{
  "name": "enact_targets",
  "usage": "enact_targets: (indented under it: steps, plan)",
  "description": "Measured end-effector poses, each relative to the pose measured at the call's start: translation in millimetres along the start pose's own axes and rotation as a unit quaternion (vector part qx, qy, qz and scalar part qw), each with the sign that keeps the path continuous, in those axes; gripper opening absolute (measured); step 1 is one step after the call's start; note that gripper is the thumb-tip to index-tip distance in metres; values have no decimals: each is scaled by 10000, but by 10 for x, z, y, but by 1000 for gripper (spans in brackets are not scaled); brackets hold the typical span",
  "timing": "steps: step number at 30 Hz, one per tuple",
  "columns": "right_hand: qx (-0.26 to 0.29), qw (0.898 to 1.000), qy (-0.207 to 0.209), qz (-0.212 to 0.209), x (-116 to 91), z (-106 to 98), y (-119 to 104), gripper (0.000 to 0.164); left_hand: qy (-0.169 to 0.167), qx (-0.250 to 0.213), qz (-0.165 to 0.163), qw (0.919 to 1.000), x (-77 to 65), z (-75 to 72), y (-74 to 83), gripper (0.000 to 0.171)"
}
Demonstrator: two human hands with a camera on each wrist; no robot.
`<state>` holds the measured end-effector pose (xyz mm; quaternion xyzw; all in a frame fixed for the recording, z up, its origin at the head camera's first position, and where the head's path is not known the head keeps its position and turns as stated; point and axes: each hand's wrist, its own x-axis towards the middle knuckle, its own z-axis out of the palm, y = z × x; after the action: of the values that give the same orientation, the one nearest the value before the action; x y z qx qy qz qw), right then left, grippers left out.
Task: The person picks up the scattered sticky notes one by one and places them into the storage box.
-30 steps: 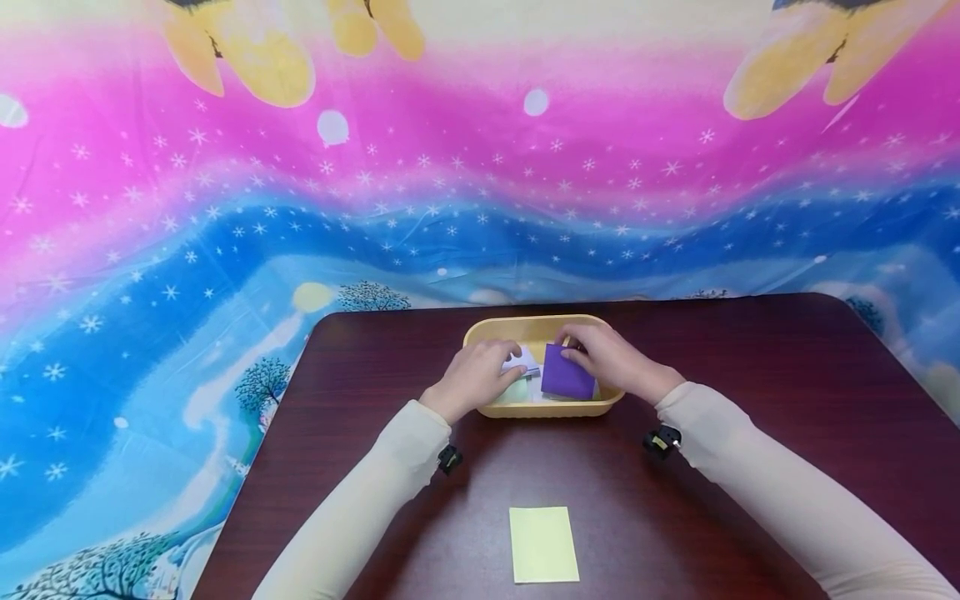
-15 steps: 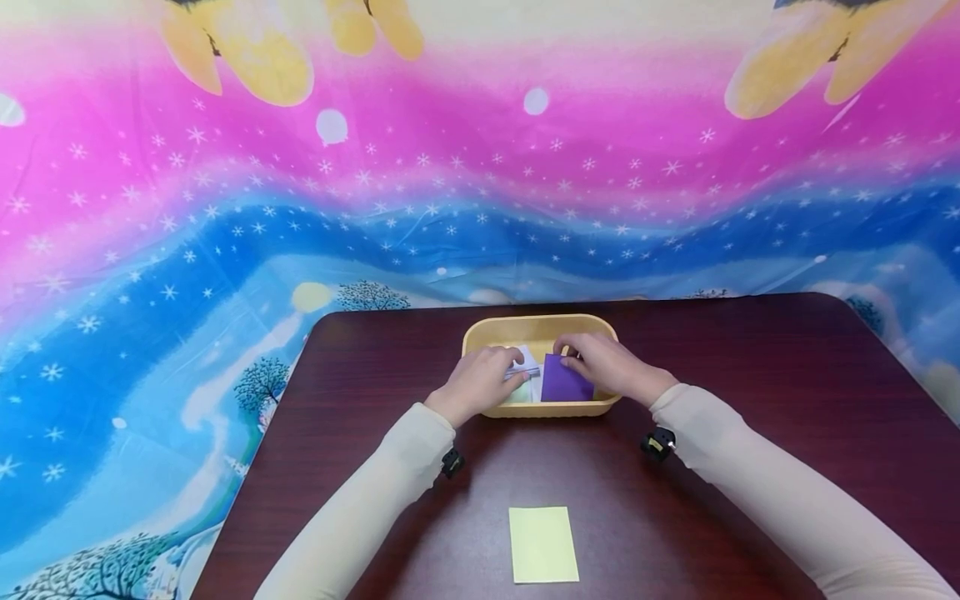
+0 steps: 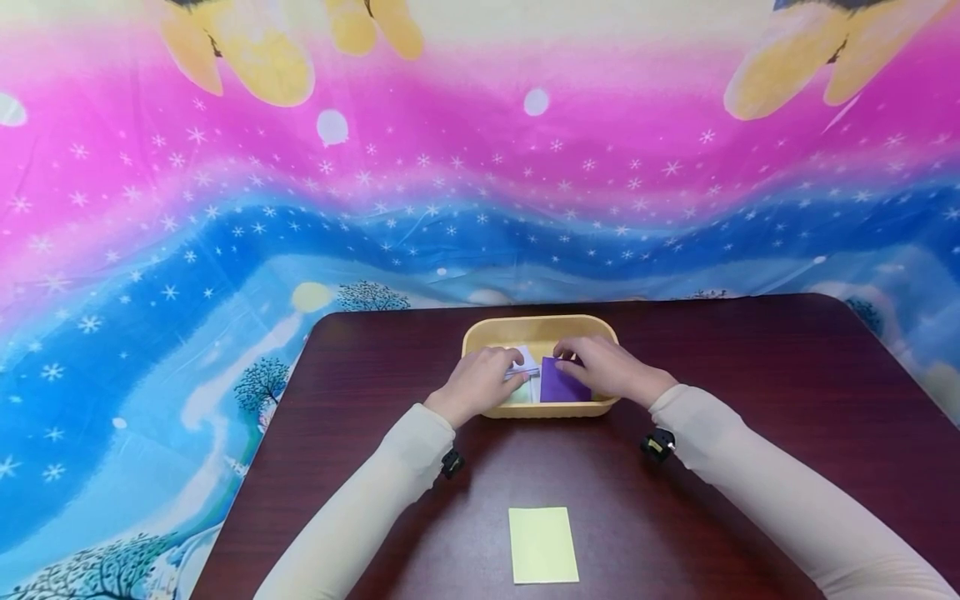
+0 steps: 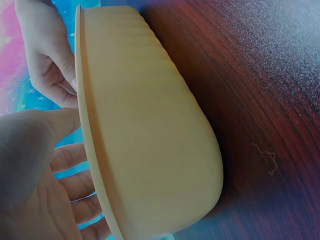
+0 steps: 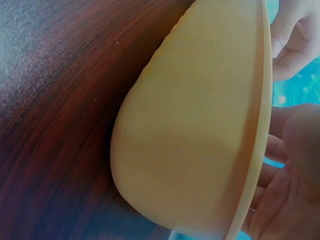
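Note:
In the head view a yellow plastic basket [image 3: 551,409] stands near the table's back, and both hands reach into it. My right hand [image 3: 606,365] pinches the upper edge of a purple paper square [image 3: 564,383], thumb on its near face. The square leans low in the basket's right half. On the left, my left hand [image 3: 480,379] has its thumb and fingers curled about a white paper piece [image 3: 527,358]. A pale green piece [image 3: 519,392] lies below it, partly covered. Both wrist views show mostly the basket's outer wall [image 4: 145,120]; it hides the papers.
A pale yellow paper rectangle [image 3: 543,545] lies flat on the dark wooden table [image 3: 450,533], near the front edge. Behind the table hangs a colourful cloth [image 3: 480,183]. A short thread [image 4: 267,157] lies on the tabletop beside the basket.
The purple square has come down deeper into the basket with my right hand. My left hand has shifted slightly right with the white paper. The yellow rectangle has stayed put.

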<state>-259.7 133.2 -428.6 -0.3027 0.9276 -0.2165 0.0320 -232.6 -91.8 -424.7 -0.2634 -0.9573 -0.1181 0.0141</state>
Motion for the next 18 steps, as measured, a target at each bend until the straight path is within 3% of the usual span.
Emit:
enact_targets:
  steps: [10, 18]
  plan:
    - [95, 9999, -30, -19, -19, -14, -9, 30, -83, -95, -113, 9999, -20, -28, -2, 39]
    - [-36, 9997, 197, -153, -39, -36, -43, 29, -64, -100, -174, 9998, -36, -66, 5, 38]
